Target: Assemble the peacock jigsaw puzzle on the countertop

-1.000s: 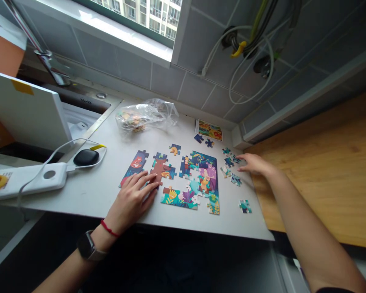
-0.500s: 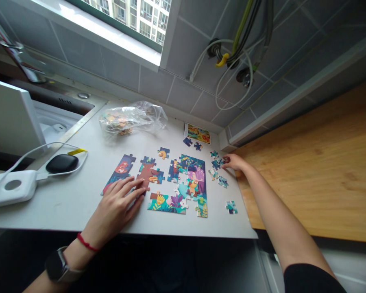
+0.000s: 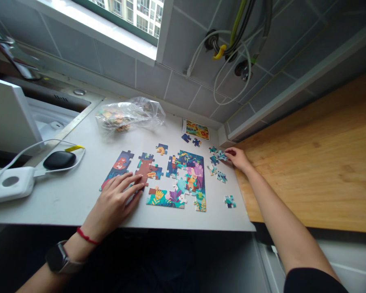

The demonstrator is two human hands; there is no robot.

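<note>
You are resting your left hand (image 3: pixel 111 201) on the half-built jigsaw puzzle (image 3: pixel 177 181), fingers (image 3: pixel 126 182) apart, while your right hand (image 3: pixel 238 158) is touching loose pieces (image 3: pixel 221 156) on the counter (image 3: pixel 79 211), fingers (image 3: pixel 230 151) together, any grip unclear.

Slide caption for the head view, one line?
Left hand rests on a half-built jigsaw puzzle while right hand touches loose pieces on a white counter, beside a plastic bag of pieces.
</note>
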